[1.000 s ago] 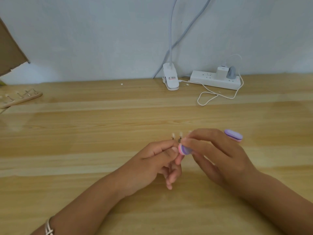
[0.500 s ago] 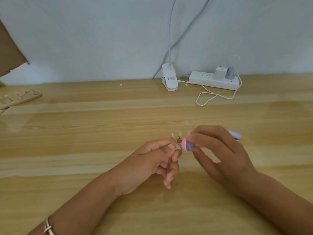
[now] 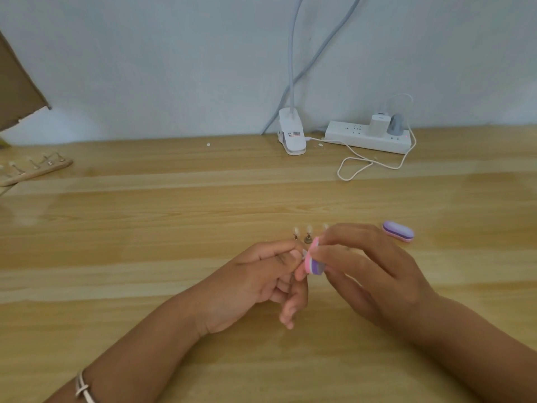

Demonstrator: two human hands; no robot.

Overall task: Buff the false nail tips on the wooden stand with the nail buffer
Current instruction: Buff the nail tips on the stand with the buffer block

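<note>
Mid-task: our right hand point(image 3: 372, 271) pinches the pink-purple oval foam buffer point(image 3: 313, 261) against a small pale nail tip point(image 3: 304, 252) that our left hand point(image 3: 261, 280) pinches. The clear upright tips point(image 3: 308, 230) behind likely remain.

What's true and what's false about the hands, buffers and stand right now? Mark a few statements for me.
1. The right hand grips a pink-and-purple buffer. True.
2. A spare buffer lies left of both hands. False: it lies on the table, right of them.
3. The left hand lies flat and open. False: it pinches a small pale piece, seemingly a nail tip, beside the buffer.
4. A wooden stand sits at the table's far left. True.
5. The power strip has nothing plugged in. False: two plugs sit in it.
</note>
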